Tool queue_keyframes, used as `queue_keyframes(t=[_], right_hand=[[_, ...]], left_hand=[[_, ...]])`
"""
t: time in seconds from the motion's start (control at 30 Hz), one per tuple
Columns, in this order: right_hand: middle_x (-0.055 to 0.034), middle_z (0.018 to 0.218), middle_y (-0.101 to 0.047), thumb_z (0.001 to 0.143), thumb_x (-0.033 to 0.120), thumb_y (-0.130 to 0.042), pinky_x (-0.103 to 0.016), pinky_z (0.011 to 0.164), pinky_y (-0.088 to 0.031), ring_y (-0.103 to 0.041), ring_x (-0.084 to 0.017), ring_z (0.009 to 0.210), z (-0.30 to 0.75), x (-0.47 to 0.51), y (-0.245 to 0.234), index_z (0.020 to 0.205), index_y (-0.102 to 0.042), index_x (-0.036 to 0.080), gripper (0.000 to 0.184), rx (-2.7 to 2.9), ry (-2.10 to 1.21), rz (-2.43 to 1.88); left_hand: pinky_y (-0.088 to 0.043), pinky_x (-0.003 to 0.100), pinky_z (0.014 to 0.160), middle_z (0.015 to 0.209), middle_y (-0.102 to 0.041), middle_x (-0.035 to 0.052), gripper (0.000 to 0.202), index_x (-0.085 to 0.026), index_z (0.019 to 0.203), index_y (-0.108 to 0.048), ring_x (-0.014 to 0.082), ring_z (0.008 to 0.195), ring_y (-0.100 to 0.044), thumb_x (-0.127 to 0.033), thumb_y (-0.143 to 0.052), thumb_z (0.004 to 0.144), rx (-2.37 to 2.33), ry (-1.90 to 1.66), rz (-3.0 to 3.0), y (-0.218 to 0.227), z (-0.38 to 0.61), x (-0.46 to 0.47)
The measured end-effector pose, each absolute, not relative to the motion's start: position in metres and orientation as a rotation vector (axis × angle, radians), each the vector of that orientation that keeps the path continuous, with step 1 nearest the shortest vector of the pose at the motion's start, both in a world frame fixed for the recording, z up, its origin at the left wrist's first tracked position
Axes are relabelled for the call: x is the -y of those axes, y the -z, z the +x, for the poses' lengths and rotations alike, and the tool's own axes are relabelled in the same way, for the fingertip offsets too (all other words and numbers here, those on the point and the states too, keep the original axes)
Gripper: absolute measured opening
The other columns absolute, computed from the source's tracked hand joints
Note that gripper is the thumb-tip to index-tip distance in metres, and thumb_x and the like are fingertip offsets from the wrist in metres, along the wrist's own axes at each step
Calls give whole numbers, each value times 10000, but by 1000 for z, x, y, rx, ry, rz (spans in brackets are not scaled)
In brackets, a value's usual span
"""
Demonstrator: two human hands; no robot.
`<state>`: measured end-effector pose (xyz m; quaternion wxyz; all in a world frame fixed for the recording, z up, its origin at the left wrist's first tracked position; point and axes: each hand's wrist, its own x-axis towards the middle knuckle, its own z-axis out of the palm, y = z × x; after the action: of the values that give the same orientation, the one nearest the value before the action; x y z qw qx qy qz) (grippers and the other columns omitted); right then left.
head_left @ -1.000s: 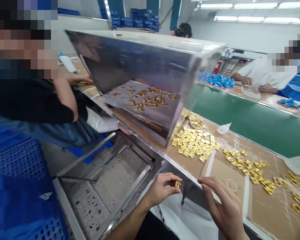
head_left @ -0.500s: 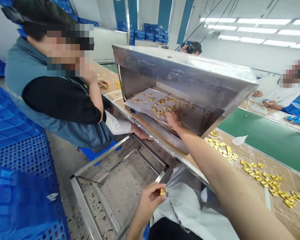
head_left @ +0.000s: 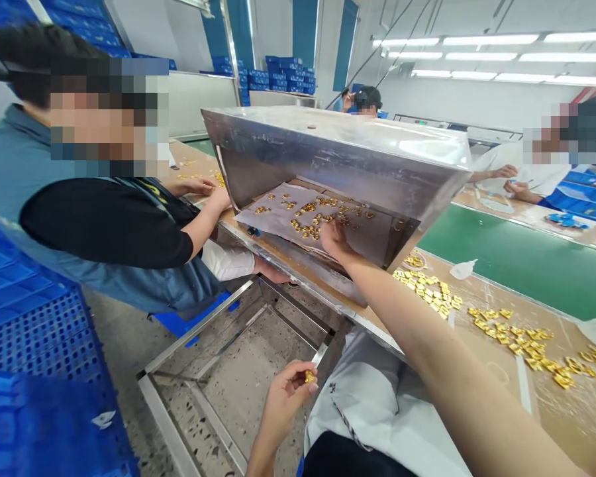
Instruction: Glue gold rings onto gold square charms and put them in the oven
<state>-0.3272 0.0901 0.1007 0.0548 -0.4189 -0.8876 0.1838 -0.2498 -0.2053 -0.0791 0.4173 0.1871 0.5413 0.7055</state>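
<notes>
My left hand (head_left: 285, 397) is down by my lap, pinched on a small gold part (head_left: 308, 377). My right arm stretches forward under a slanted steel hood (head_left: 338, 156). My right hand (head_left: 334, 238) rests among several loose gold parts (head_left: 310, 218) lying on a pale sheet (head_left: 268, 215) inside the hood. Its fingers point down onto the parts, and what they hold, if anything, is hidden. More gold parts (head_left: 430, 288) are scattered over the brown bench top (head_left: 481, 358) to the right of the hood.
A person in a blue vest (head_left: 94, 232) sits close on my left, one hand by the hood's left edge. A green conveyor belt (head_left: 516, 265) runs behind the bench, with other people beyond it. Blue crates (head_left: 24, 371) stand at left. A steel frame (head_left: 218, 371) lies below.
My right hand, near my lap a second ago, has reached forward under the hood onto the gold parts. My left hand has stayed low, pinching its gold part. The view has swung left.
</notes>
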Motion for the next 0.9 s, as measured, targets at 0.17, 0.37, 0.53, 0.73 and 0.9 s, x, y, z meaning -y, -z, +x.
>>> queue_keyframes(t=[0.17, 0.37, 0.53, 0.73, 0.9], right_hand=[[-58, 1028, -803, 963, 148, -636, -287, 895, -538, -731, -196, 986, -271, -29, -106, 1002, -792, 171, 162, 2772, -808, -760], [-25, 958, -828, 943, 180, -654, -279, 745, -593, -764, -155, 820, -115, 20, -92, 985, -809, 249, 174, 2226, -1369, -291], [-43, 919, -828, 823, 425, -842, -308, 715, -621, -744, -171, 761, -20, 18, -64, 910, -818, 256, 192, 1579, -1597, -639], [-26, 914, -806, 717, 485, -929, -279, 693, -590, -715, -164, 781, 33, 11, -31, 855, -788, 257, 301, 1159, -1572, -764], [-13, 847, -787, 729, 486, -929, -297, 765, -597, -703, -152, 758, 64, 4, -23, 919, -780, 244, 342, 1040, -1482, -859]], left_hand=[[-582, 305, 725, 811, -754, 75, 436, -180, 847, -852, 185, 722, -689, -472, -990, 555, -1310, -1796, 455, 59, -244, 190], [-549, 262, 608, 763, -737, 58, 559, -165, 886, -808, 154, 649, -659, -606, -960, 577, -950, -1896, 514, 29, -209, 141], [-537, 224, 609, 805, -742, 45, 503, -178, 935, -805, 123, 659, -652, -527, -977, 616, -719, -1826, 655, 1, -170, 87], [-549, 242, 654, 802, -736, 50, 509, -151, 956, -806, 113, 651, -624, -537, -954, 660, -611, -1651, 746, -10, -106, 41], [-541, 219, 629, 779, -736, 34, 468, -159, 955, -813, 97, 633, -621, -509, -952, 678, -545, -1588, 804, -17, -68, 12]])
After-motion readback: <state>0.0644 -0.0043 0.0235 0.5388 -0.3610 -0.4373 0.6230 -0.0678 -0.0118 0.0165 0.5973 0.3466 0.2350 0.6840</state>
